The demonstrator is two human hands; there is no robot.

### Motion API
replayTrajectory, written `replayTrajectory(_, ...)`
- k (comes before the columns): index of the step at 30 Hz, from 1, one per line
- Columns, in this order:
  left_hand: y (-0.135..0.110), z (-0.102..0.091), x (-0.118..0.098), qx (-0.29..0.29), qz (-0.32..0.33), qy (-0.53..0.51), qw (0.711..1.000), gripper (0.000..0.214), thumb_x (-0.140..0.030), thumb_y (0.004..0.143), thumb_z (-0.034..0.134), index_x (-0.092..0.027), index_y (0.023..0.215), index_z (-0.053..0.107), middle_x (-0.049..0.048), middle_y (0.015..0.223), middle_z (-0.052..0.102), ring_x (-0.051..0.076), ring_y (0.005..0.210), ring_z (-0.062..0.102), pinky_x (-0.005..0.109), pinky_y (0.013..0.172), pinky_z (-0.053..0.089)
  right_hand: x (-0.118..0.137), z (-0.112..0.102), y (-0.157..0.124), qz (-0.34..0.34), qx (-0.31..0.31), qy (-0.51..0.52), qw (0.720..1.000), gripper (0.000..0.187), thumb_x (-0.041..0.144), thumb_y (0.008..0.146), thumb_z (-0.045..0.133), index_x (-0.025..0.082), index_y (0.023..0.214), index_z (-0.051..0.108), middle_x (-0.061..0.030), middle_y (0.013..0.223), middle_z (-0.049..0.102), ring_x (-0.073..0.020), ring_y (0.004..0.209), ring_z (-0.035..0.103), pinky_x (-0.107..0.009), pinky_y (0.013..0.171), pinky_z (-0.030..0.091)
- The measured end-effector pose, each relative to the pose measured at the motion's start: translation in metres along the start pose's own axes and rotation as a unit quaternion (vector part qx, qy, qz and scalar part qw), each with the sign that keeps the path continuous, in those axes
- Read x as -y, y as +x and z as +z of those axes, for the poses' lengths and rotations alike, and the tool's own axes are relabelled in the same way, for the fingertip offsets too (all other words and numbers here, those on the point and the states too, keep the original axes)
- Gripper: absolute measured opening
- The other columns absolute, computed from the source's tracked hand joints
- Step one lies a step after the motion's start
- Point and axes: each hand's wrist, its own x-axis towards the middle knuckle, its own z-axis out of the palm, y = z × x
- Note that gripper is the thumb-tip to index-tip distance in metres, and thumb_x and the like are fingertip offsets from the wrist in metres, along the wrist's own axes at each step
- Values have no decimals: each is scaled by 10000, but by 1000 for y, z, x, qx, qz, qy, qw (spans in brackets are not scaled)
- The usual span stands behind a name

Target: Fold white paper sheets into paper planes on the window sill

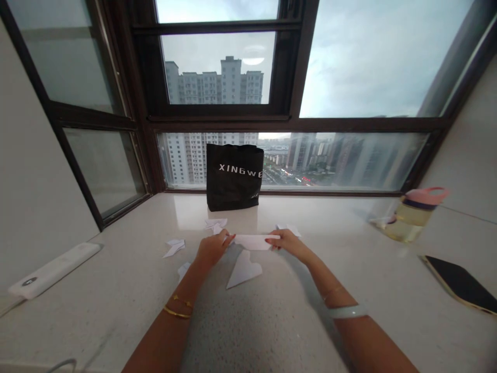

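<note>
A strip of white paper (pixel 251 242) is stretched level between my two hands, just above the counter. My left hand (pixel 214 248) pinches its left end between thumb and fingers. At the right end, my right hand (pixel 286 242) grips it the same way. Below the strip lies a larger cut paper piece (pixel 244 270) with a pointed lower corner and a curved right side. Paper scraps (pixel 216 224) rest behind my left hand, and another scrap (pixel 174 247) lies left of it. One more piece (pixel 184 270) is partly hidden by my left wrist, and one (pixel 291 229) sits behind my right hand.
A black bag (pixel 234 178) stands upright by the window. To the right are a bottle with a pink lid (pixel 413 215) and a dark-screened phone (pixel 460 282). A white power strip (pixel 56 269) with a cable lies at the left, near the wall.
</note>
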Motion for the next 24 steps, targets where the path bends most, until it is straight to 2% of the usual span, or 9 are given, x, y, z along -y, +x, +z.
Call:
replayTrajectory(4, 1, 0, 3, 10, -45, 11, 999, 452, -454, 881, 143, -222, 980, 519, 65, 828, 647, 203, 807, 618, 283, 669, 415, -27, -52, -17, 148, 15, -52, 988, 193, 281, 579, 634, 134, 475, 566, -4, 404, 539, -105, 408, 480, -219, 449, 375)
replayTrajectory(8, 2, 4, 4, 13, -58, -15, 998, 412, -438, 879, 186, -213, 945, 525, 76, 851, 643, 206, 813, 610, 288, 677, 406, -43, -72, -25, 210, -46, -159, 964, 194, 201, 591, 624, 150, 425, 535, 3, 374, 527, -112, 406, 504, -217, 453, 375)
replayTrajectory(12, 1, 8, 11, -11, -82, -48, 995, 318, -381, 881, 238, -221, 990, 490, 61, 883, 631, 192, 855, 588, 270, 678, 397, -46, -66, -19, 214, -88, -208, 950, 48, 149, 596, 618, 157, 571, 578, 7, 426, 555, -141, 479, 563, -226, 510, 401)
replayTrajectory(15, 1, 12, 18, -43, -111, -55, 991, 251, -310, 877, 282, -208, 1009, 470, 60, 933, 606, 175, 917, 550, 252, 703, 392, -47, -61, -19, 207, -128, -256, 936, 240, 144, 571, 655, 142, 797, 575, -55, 661, 629, -197, 665, 607, -267, 599, 419)
replayTrajectory(18, 3, 17, 21, -57, -112, -49, 991, 202, -273, 855, 349, -187, 967, 492, 69, 962, 578, 178, 949, 518, 253, 745, 389, -42, -59, -26, 176, -212, -378, 884, 406, 209, 542, 717, 134, 896, 534, -159, 911, 598, -299, 879, 562, -349, 669, 412)
replayTrajectory(20, 4, 19, 20, -57, -95, -52, 993, 189, -270, 847, 370, -171, 904, 520, 78, 950, 571, 187, 937, 513, 269, 772, 385, -33, -55, -28, 149, -267, -444, 842, 412, 233, 562, 720, 150, 913, 521, -187, 988, 559, -336, 948, 517, -389, 698, 398)
replayTrajectory(21, 5, 20, 19, -54, -83, -55, 994, 199, -280, 847, 371, -165, 865, 533, 82, 933, 570, 190, 922, 513, 279, 780, 383, -27, -51, -28, 132, -279, -451, 837, 385, 232, 595, 700, 159, 925, 517, -192, 1005, 548, -338, 963, 504, -399, 710, 390)
replayTrajectory(23, 6, 22, 15, -43, -59, -63, 995, 253, -322, 851, 363, -160, 789, 547, 83, 893, 571, 195, 886, 516, 295, 779, 384, -14, -35, -23, 86, -270, -435, 855, 293, 240, 673, 637, 176, 935, 522, -172, 1002, 553, -306, 947, 508, -386, 720, 386)
replayTrajectory(24, 7, 22, 13, -38, -49, -67, 996, 283, -345, 852, 357, -161, 758, 549, 82, 877, 572, 195, 870, 517, 299, 774, 385, -7, -23, -19, 42, -237, -402, 883, 254, 249, 705, 605, 174, 936, 533, -160, 981, 564, -283, 913, 523, -371, 710, 389)
